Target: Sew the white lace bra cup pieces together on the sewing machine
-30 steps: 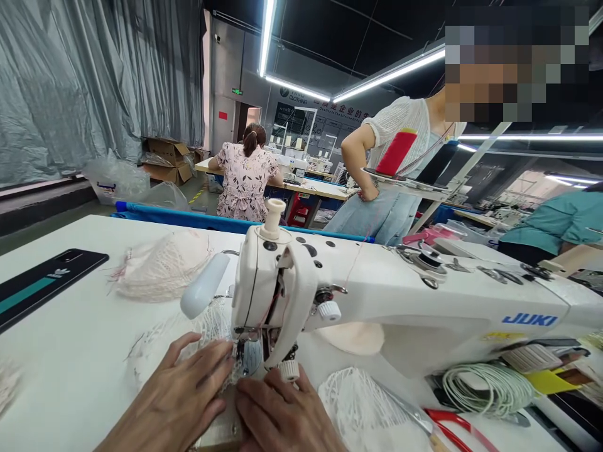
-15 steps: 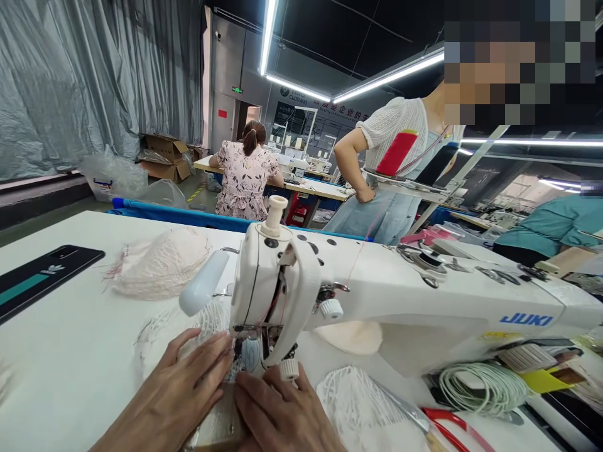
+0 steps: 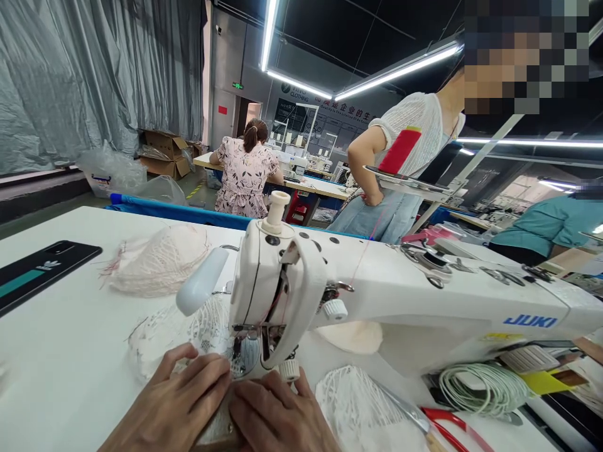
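A white sewing machine (image 3: 400, 289) stands across the table, its needle area low at the left end. Just left of and below the presser foot, my left hand (image 3: 181, 398) presses white lace fabric (image 3: 207, 326) flat, fingers spread a little. My right hand (image 3: 277, 411) lies right beside it, in front of the foot, its fingers bent together at the fabric edge; what they pinch is hidden. The lace runs under the needle area and spreads out to the left. Pink thread (image 3: 365, 254) comes down to the machine's tension knob.
Lace pieces (image 3: 155, 260) and a dark phone (image 3: 49, 270) lie at the left. On the right are more lace (image 3: 360, 402), red-handled scissors (image 3: 452, 427) and coiled pale cord (image 3: 483, 386). A person (image 3: 409, 138) stands behind the machine; another sits farther back.
My left hand has moved slightly down and toward me, and my right hand a little left. The lace at the left has shifted slightly. The standing person leans farther right.
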### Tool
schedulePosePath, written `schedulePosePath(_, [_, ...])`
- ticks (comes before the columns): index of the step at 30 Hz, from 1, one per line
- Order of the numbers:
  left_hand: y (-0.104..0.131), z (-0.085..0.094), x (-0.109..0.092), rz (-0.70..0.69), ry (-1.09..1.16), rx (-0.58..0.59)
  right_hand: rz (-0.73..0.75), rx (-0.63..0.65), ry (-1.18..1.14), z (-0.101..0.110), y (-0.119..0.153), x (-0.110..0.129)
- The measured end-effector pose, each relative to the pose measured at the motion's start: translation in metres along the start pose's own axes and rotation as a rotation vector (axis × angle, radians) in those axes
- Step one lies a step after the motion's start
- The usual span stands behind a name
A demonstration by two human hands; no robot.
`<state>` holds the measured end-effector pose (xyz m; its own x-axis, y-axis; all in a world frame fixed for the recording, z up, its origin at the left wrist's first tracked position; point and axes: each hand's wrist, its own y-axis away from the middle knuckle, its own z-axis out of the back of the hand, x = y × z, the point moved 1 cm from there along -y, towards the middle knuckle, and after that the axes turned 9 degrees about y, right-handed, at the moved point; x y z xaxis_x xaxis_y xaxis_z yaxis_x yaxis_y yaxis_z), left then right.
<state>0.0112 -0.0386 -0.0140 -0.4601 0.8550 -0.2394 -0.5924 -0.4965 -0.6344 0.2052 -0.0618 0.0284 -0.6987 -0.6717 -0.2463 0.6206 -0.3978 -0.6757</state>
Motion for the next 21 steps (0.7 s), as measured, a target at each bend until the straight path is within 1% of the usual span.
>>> schedulePosePath(5, [0.005, -0.002, 0.004, 0.003, -0.026, 0.015, 0.007, 0.014, 0.025, -0.002, 0.000, 0.001])
schedulePosePath(8, [0.004, -0.003, 0.005, 0.026, -0.069, 0.059, -0.009, -0.021, 0.027, -0.003, -0.002, 0.001])
schedulePosePath(11, [0.002, -0.003, 0.005, 0.036, -0.053, 0.064, -0.016, -0.044, 0.026, -0.003, -0.003, 0.002])
schedulePosePath(14, [-0.001, -0.001, 0.004, 0.018, 0.009, 0.006, -0.004, -0.002, 0.040, -0.004, 0.000, 0.002])
schedulePosePath(17, [-0.006, 0.002, 0.002, -0.016, 0.003, -0.040, 0.003, 0.034, 0.054, -0.006, 0.003, 0.002])
schedulePosePath(21, [-0.010, 0.005, -0.001, -0.053, -0.063, -0.037, 0.009, 0.001, 0.063, -0.005, 0.003, 0.002])
